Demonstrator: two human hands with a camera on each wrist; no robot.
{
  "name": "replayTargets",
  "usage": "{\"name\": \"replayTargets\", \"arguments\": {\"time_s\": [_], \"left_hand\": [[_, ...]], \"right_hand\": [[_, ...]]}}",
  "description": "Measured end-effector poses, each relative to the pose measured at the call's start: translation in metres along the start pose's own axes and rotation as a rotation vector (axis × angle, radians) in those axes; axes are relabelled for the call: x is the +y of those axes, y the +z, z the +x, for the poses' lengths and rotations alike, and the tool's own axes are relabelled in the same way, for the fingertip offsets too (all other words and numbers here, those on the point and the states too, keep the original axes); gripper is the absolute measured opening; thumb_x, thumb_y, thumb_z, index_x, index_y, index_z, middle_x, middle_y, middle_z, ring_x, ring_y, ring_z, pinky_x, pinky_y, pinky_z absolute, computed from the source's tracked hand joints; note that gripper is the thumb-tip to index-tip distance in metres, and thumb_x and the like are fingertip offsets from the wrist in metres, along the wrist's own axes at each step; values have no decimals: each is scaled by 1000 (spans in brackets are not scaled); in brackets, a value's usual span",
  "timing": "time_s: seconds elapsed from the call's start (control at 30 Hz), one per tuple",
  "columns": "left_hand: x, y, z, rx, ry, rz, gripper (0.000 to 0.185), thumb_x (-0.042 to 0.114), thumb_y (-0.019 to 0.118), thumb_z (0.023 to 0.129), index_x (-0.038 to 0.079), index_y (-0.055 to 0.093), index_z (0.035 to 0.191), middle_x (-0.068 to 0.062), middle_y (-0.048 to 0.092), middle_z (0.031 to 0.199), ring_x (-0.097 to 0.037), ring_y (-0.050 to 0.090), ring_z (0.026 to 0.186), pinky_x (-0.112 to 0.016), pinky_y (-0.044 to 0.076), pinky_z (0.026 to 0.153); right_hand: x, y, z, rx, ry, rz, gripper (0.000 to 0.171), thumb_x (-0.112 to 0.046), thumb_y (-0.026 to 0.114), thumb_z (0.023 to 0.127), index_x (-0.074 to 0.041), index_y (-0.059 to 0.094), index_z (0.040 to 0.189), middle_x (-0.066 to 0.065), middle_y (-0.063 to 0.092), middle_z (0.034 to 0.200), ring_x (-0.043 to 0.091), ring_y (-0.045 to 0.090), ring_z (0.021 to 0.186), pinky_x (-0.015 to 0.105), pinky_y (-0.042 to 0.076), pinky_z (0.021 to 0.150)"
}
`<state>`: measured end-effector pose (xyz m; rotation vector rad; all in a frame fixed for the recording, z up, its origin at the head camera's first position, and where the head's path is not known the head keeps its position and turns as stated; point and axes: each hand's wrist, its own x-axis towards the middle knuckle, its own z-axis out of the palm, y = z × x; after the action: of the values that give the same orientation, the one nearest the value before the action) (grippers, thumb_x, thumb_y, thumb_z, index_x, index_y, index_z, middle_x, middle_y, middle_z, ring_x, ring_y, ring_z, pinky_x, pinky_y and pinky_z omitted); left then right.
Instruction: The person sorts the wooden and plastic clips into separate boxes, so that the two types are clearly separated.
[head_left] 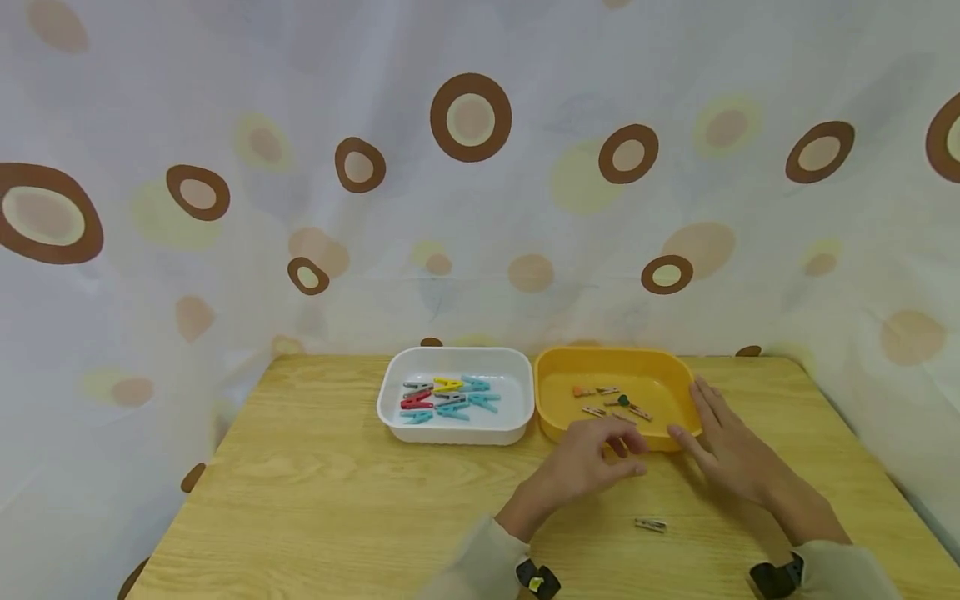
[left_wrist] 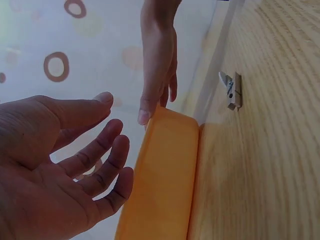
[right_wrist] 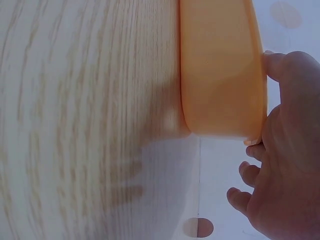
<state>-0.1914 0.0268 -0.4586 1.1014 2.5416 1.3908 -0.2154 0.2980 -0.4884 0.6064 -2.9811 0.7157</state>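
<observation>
My left hand [head_left: 588, 458] hovers in front of the yellow tray [head_left: 551, 412], its fingers loosely bent and nothing between them. In the left wrist view the left palm [left_wrist: 55, 180] and fingertips are bare. At the tray's right front corner is my right hand [head_left: 738, 454], its fingers fairly straight along the outer side and its thumb at the rim. The right wrist view has this thumb [right_wrist: 275, 65] touching the tray's edge. Several wooden clothespins [head_left: 594, 412] lie in the yellow tray, some with coloured decorations. One wooden clothespin [head_left: 650, 525] lies on the table between my forearms.
A white tray [head_left: 498, 433] stands directly left of the yellow one and holds several plastic clothespins [head_left: 452, 411] in turquoise, red, yellow and grey. Both trays sit near the back edge of the wooden table [head_left: 315, 500]. A patterned curtain [head_left: 480, 208] hangs behind and along the sides.
</observation>
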Motion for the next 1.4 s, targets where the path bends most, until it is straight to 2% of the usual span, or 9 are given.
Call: {"name": "replayTargets", "arguments": {"time_s": [0.17,0.37,0.73,0.87,0.97,1.23,1.4], "left_hand": [[-2,14,-6,-55,-87,23,18,14,80,92,11,75,109,8,74,104,4,61,87,-11,50,78],[-1,29,-9,-98,-130,179,18,19,82,90,17,76,107,14,71,99,8,58,84,-6,45,73],[-3,51,-13,-155,-206,280,13,23,82,90,22,76,102,19,62,88,8,52,78,-9,42,70],[-2,58,-16,-170,-205,377,12,27,82,90,24,77,100,20,59,86,9,49,76,-9,41,69],[-3,61,-17,-171,-201,411,11,26,83,89,25,77,98,20,59,85,9,49,75,-9,41,68],[-7,63,-20,-141,-149,420,11,15,83,88,24,78,89,22,61,81,11,49,72,-6,39,65],[-11,62,-20,-116,-128,359,12,11,81,88,22,78,88,22,61,78,12,49,69,-5,39,63]], "right_hand": [[1,0,0,-1,2,-1,86,-46,44,109,1,-3,162,24,-7,169,54,2,151,77,15,110],[2,1,1,10,-7,-15,85,-45,44,109,2,-2,162,25,-5,169,52,3,152,75,15,112],[4,0,1,15,-10,-10,85,-46,44,109,2,-3,162,24,-6,169,51,2,153,74,14,114],[4,0,1,7,-4,0,85,-46,43,109,2,-3,162,23,-8,169,50,0,153,75,13,113],[2,1,0,1,-2,7,85,-46,43,110,2,-3,162,23,-8,169,49,-2,153,75,14,112],[-3,-1,-2,-1,-1,26,85,-46,44,109,3,-2,162,23,-7,169,49,-1,153,74,13,113],[-2,-1,-1,9,-1,16,85,-46,44,109,2,-2,162,23,-6,169,49,1,154,74,14,114]]}}
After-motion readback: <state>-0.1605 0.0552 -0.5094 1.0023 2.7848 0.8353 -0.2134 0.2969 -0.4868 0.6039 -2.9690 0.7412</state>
